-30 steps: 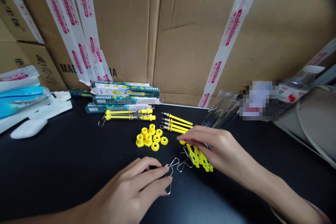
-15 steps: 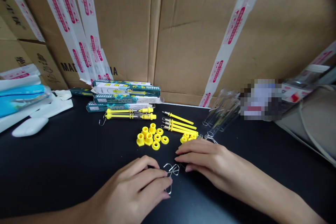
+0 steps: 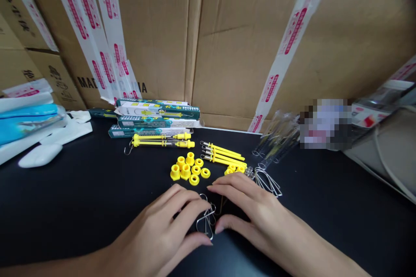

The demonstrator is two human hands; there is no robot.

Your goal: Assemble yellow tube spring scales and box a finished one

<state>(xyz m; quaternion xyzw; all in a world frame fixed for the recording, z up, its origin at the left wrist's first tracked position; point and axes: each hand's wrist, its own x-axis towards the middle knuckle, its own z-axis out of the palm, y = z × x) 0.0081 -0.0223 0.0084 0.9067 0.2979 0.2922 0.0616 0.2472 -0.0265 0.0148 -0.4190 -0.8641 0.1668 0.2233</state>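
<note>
Both of my hands rest on a black table [image 3: 81,199], fingertips meeting over a small cluster of bent wire hooks [image 3: 206,220]. My left hand [image 3: 165,233] curls its fingers around the hooks from the left. My right hand [image 3: 247,212] lies with fingers stretched toward the same hooks, thumb beside them. Just beyond lie several yellow caps [image 3: 190,169], several yellow rods [image 3: 222,156] and more wire hooks [image 3: 268,181].
Two assembled yellow spring scales [image 3: 160,140] lie in front of stacked teal boxes [image 3: 156,114]. Clear tubes [image 3: 276,143] sit at right. A white mouse [image 3: 40,155] and blue packages [image 3: 26,121] are at left. Taped cardboard cartons [image 3: 227,43] wall the back.
My right hand moved from the yellow parts toward me and to the left, meeting my left hand at the wire hooks. The hooks are now gathered between the fingertips.
</note>
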